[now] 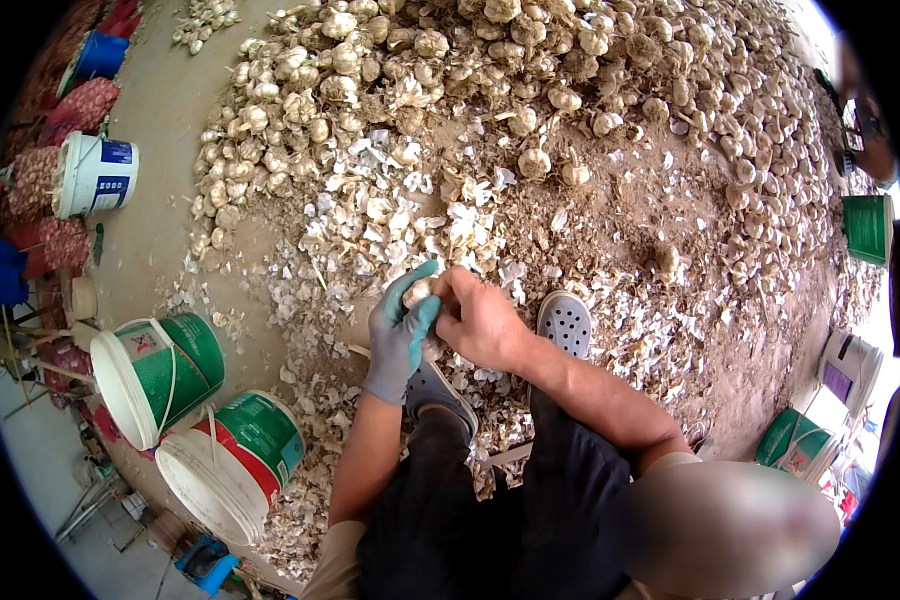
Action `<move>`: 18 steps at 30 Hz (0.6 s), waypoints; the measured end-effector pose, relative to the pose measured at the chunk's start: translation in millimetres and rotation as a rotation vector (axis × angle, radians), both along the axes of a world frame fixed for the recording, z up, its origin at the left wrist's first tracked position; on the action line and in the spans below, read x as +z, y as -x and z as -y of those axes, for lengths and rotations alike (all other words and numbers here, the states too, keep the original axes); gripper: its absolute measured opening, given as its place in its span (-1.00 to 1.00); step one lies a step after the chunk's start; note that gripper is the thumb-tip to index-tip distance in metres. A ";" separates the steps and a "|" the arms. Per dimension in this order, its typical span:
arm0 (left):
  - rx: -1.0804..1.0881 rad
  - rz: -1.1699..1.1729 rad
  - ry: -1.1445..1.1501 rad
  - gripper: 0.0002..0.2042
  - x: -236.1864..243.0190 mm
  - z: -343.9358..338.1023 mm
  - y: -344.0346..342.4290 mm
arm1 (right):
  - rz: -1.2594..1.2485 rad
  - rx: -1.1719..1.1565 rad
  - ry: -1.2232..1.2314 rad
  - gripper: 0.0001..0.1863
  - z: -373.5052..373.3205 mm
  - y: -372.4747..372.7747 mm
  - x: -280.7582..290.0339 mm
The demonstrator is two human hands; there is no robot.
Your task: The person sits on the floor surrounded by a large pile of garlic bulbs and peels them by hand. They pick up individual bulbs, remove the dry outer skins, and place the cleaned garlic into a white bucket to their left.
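Note:
My left hand (400, 330), in a grey and green glove, is closed around a pale garlic bulb (418, 293). The bulb sits between its thumb and fingers, partly covered by them. Against the right side of that bulb, my bare right hand (480, 318) has its fingers curled and pressed in; their tips are partly hidden. Both hands meet above a floor strewn with loose garlic skins (370, 225). Just beyond them rises a large heap of garlic bulbs (430, 45), many with dry roots.
Green and white buckets (190, 355) (235, 450) lie tipped at the left, with a white and blue bucket (100, 175) farther off. Red mesh sacks (65, 245) line the left edge. More buckets (867, 228) stand right. My grey clogs (565, 320) rest among the skins.

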State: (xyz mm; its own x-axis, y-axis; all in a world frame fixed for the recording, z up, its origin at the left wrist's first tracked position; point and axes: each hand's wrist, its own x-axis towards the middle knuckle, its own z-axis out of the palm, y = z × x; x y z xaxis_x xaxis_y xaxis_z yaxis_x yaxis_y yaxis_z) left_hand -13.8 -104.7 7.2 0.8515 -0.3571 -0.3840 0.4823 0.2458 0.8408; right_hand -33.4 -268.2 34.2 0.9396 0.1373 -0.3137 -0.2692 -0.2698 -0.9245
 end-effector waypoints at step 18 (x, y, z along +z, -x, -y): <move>0.049 -0.357 -0.188 -0.57 -13.0 -20.5 -15.7 | -0.214 0.169 -0.147 -0.65 16.0 3.7 -12.6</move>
